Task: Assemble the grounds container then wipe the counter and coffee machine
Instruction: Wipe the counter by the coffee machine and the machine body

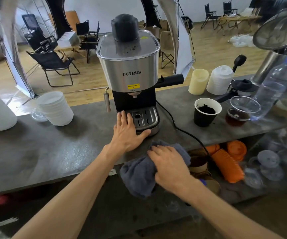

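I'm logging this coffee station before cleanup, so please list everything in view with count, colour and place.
coffee machine: one, silver and black, centre of counter
counter: one, dark grey, across the frame
cloth: one, grey, at the near counter edge, under the right hand
paper cup: one, black, holding dark grounds, right of machine
glass cup: one, clear, holding dark liquid, right of paper cup
water bottle: one, clear with blue cap, far right, tilted
bowl stack: one stack, white, left of machine
lid stacks: several, orange, shelf below counter
folding chairs: several, black, on the floor behind
left hand: flat on the drip tray's front left
right hand: pressing on the cloth
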A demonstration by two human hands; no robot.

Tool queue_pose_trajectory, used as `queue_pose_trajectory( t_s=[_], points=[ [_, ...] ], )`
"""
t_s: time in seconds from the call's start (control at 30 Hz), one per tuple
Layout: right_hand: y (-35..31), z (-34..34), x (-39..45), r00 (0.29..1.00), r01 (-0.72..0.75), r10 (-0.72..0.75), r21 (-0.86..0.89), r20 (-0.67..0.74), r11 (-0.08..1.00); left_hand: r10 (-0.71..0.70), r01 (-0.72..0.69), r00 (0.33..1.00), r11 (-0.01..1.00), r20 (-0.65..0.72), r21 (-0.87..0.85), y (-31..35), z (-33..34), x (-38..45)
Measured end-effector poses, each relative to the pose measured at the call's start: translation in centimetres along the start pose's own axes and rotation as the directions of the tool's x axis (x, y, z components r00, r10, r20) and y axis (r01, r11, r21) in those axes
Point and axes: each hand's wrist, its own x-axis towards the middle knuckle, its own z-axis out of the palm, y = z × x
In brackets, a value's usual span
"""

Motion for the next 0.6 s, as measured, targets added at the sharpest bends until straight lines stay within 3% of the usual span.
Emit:
queue_pose_trajectory(
  t_s=[0.27, 0.4, 0.5, 0.6],
  points=[
    [-5.2, 3.5, 1.3, 0.99, 0.037, -0.031, 0.041, -0.135, 0.998, -0.043, 0.043, 0.999, 0.999, 0.007, 0.025, 3.0, 0.3, 0.0],
    [-2.3, 3.2, -0.9, 0.991, -0.046, 0.051, 0.044, -0.121, 0.998, -0.037, 0.037, 0.999, 0.999, -0.008, 0.031, 2.6, 0.5, -0.1],
    [0.9, 2.1, -3.9, 0.986, -0.136, 0.147, 0.139, -0.073, 0.981, -0.042, 0.043, 0.999, 0.998, -0.019, 0.035, 2.5, 0.7, 0.0],
    [5.1, 0.4, -8.6, 0.951, -0.248, 0.279, 0.207, -0.137, 0.946, -0.051, 0.056, 0.991, 0.998, -0.126, 0.038, 3.1, 1.2, -0.6]
  ],
)
